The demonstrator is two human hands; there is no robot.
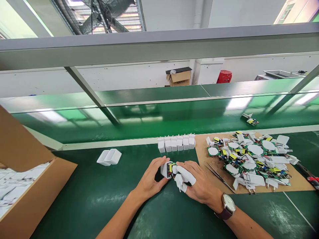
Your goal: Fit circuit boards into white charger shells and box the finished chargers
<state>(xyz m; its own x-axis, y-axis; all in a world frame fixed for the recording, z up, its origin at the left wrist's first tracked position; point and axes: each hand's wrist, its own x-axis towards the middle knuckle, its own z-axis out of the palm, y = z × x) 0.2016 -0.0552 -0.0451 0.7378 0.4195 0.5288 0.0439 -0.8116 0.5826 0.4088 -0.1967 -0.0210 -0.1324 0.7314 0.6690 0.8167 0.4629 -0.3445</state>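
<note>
In the middle of the head view, my left hand [151,179] pinches a small white plastic housing [163,170] between thumb and fingers. My right hand [203,187] is closed round white plastic pieces [186,175], one of them with plug pins, joined to a small circuit board [171,168] with a yellow part. That board sits at the mouth of the housing, apparently partly inside; how deep I cannot tell. Just beyond my hands stands a row of several white housings [173,144]. Two white open housings [109,157] lie side by side farther left.
Several circuit boards with white plug parts [255,149] are heaped on a brown cardboard sheet [203,156] at right, with tweezers [220,178] at its near edge. A cardboard box [42,186] of white parts stands at left. One loose board [251,120] lies beyond the ledge.
</note>
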